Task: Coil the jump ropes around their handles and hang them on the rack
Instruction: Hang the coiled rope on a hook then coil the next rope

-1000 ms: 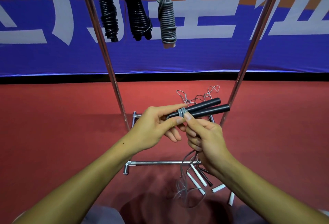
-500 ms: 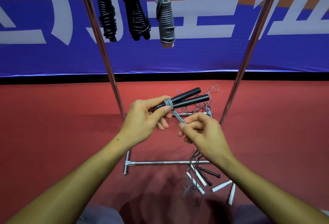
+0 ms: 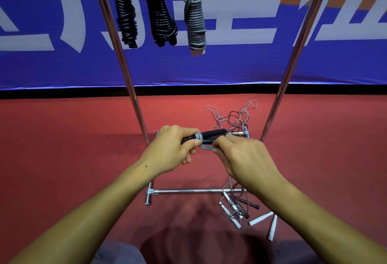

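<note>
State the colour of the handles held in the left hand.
Black handles, head view.

Bright, even light; a soft shadow pools on the floor (image 3: 62, 148) at 6 o'clock; wide-angle bending toward the edges.

We wind a grey rope round two black handles

Our left hand (image 3: 170, 150) grips the black handles (image 3: 211, 134); our right hand (image 3: 240, 157) pinches the grey rope (image 3: 206, 148) beneath them, before the rack (image 3: 134, 100).

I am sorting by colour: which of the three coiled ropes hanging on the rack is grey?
The rightmost hanging bundle: grey cord around white handles. The two bundles left of it are black.
</note>
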The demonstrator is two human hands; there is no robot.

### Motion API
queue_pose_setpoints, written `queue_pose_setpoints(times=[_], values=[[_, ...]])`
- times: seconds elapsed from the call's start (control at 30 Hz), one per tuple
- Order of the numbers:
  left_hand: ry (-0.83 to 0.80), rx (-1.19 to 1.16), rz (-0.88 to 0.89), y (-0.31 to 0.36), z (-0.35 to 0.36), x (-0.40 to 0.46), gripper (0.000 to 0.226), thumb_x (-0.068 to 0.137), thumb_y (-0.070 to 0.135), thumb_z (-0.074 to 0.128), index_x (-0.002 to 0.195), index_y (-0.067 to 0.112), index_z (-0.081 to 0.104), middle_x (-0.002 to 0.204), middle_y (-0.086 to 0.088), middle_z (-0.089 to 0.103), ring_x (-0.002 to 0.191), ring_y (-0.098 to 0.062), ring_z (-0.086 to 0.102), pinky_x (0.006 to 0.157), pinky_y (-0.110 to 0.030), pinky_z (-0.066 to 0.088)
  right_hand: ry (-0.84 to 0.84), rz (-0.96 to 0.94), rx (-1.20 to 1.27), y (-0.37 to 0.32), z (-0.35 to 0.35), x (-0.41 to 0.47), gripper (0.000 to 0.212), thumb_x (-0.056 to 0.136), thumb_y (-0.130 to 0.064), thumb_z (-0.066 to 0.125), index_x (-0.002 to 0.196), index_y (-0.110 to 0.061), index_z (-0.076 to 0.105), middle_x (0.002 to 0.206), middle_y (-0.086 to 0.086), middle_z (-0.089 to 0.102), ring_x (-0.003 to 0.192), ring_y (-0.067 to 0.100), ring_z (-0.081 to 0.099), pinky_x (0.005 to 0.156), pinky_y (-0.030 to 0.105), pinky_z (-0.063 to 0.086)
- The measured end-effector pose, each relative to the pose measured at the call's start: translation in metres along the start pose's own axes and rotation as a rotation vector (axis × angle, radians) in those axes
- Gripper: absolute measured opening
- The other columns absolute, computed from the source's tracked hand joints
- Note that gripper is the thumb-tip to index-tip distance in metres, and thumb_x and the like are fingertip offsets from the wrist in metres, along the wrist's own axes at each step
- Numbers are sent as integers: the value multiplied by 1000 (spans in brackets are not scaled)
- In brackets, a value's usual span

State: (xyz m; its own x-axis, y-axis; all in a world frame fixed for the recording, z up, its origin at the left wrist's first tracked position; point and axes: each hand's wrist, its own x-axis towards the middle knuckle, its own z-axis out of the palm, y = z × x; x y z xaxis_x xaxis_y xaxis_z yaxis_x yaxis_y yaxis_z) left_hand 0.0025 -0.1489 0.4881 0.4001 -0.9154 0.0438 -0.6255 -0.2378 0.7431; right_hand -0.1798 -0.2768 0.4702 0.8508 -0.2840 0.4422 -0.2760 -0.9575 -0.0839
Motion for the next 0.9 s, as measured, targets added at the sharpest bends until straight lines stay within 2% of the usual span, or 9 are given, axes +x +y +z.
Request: queue_pose_setpoints(times=[0.1,0.2,0.33,0.4,0.47,0.57,0.7,0.8,0.9], values=[[-78,1,-24,-1,-2,0,16,105,13,61,104,16,77,74,-8,73,58,-20,75,64,-44,66,17,-41,-61,7,2,3,28,102,-40,50,92,-19,66,80,-1,57,64,29,58,45,35,41],[-159,-27,-48,-1,-6,-1,15,105,13,63,111,13,77,77,-12,74,61,-25,76,64,-45,66,-31,-6,66,12,0,4,37,103,-48,41,98,-24,69,87,-3,58,71,27,59,53,37,46],[-303,-101,-84,2,-12,-3,22,106,12,62,125,11,74,83,-19,74,65,-31,76,63,-41,65,-134,72,419,24,-3,5,13,100,-40,64,104,-32,74,95,-10,60,85,14,61,74,34,49],[-364,-136,-94,3,-14,-3,21,106,12,62,124,10,74,85,-20,74,66,-32,75,64,-41,65,-168,112,566,28,-3,7,7,95,-33,74,102,-32,76,92,-11,66,84,8,63,77,28,49],[-423,-173,-104,4,-15,-4,20,106,12,64,123,9,75,84,-18,74,67,-31,75,65,-40,65,-211,193,741,30,-6,8,11,89,-25,82,98,-27,76,86,-6,71,79,8,66,74,27,52],[-489,-220,-123,6,-18,-6,25,104,12,66,127,9,75,84,-15,75,68,-28,75,65,-36,64,-316,250,963,33,-11,9,11,85,-16,85,89,-15,75,82,7,74,73,17,65,72,38,55],[-613,-275,-101,13,-21,-10,30,102,9,68,131,8,73,87,-18,76,71,-32,76,68,-36,64,-406,247,1139,30,-15,10,11,84,-12,85,89,-6,77,84,19,74,74,15,63,71,32,52],[-695,-340,-64,17,-26,-14,34,102,7,66,136,5,69,96,-23,78,76,-34,76,71,-38,65,-481,290,1282,26,-21,8,8,85,-6,80,89,-2,75,77,16,73,66,15,64,63,25,53],[-674,-418,-20,20,-31,-16,37,102,3,65,138,1,66,99,-27,77,76,-35,77,70,-38,64,-481,380,1403,24,-26,7,4,84,-6,79,86,-5,76,74,10,72,60,12,63,57,22,50]])
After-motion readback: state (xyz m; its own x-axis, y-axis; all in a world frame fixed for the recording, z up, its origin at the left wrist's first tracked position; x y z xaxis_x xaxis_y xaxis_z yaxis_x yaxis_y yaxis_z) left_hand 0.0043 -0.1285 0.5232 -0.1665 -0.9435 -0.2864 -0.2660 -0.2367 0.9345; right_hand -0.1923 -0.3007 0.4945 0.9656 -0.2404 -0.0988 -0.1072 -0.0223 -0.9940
